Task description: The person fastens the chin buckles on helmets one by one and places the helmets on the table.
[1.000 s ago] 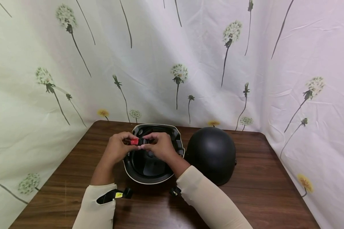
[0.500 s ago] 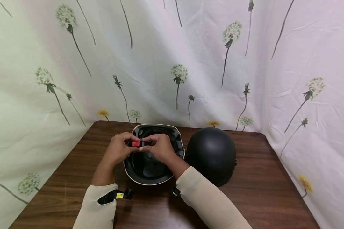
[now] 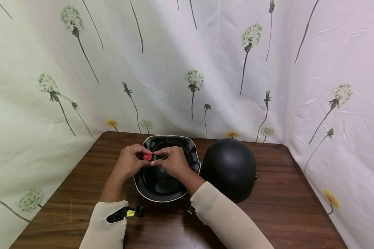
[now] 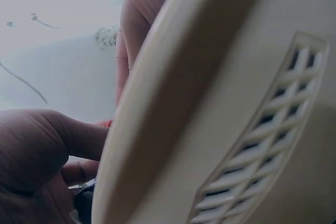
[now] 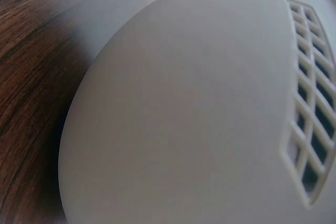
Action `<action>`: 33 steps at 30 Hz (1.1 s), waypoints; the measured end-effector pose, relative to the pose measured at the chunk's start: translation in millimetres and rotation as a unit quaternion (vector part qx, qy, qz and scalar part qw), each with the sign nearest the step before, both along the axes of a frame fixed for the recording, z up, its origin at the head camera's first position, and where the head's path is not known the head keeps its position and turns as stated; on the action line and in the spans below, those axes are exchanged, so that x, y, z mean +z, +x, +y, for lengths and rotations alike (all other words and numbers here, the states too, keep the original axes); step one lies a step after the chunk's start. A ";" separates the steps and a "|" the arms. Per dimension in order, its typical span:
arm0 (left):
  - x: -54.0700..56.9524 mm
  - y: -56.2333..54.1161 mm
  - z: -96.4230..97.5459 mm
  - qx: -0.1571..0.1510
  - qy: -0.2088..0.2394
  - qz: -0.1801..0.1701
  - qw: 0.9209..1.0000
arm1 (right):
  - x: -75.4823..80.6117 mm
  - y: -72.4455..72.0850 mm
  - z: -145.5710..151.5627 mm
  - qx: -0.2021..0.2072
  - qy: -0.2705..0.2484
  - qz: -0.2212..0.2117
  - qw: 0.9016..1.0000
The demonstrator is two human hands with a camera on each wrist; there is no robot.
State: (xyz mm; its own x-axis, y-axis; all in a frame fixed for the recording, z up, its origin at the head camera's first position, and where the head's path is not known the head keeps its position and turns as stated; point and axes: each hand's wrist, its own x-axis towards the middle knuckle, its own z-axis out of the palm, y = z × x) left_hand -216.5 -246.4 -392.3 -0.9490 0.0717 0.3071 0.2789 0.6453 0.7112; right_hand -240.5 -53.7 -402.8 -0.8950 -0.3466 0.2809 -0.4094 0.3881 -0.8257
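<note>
A white helmet [image 3: 164, 197] lies upside down on the table, its black padded inside facing up. Over its opening, both hands meet at a small red and black buckle [image 3: 147, 157]. My left hand [image 3: 128, 162] pinches the red end between thumb and fingers. The black end is pinched by my right hand [image 3: 176, 162], whose fingertips partly cover it. In the left wrist view, the vented helmet shell [image 4: 215, 77] blocks most of the hands, and only a speck of red shows beside the left thumb [image 4: 86, 137]. The right wrist view is filled by the shell [image 5: 173, 114].
A matt black helmet [image 3: 229, 169] sits dome up just right of the white one, close to the right forearm. Both stand toward the back of a brown wooden table [image 3: 286, 214]. A curtain [image 3: 162, 62] printed with dandelions hangs behind and at both sides.
The hands have come slightly closer together at the buckle, and less of its black end shows. The buckle has shifted a little toward the person. Both helmets stay in place.
</note>
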 end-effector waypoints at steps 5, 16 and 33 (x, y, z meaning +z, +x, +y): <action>1.0 0.8 -0.8 -0.004 0.001 -0.006 1.000 | 0.5 -0.6 -0.1 0.003 0.001 0.005 1.000; -0.3 -0.4 -3.5 -0.004 -0.008 -0.008 1.000 | 2.8 -1.1 5.4 0.000 0.037 0.011 0.999; 4.0 4.3 -7.1 -0.019 -0.016 0.006 1.000 | 6.2 -0.5 19.1 0.015 0.042 -0.002 0.999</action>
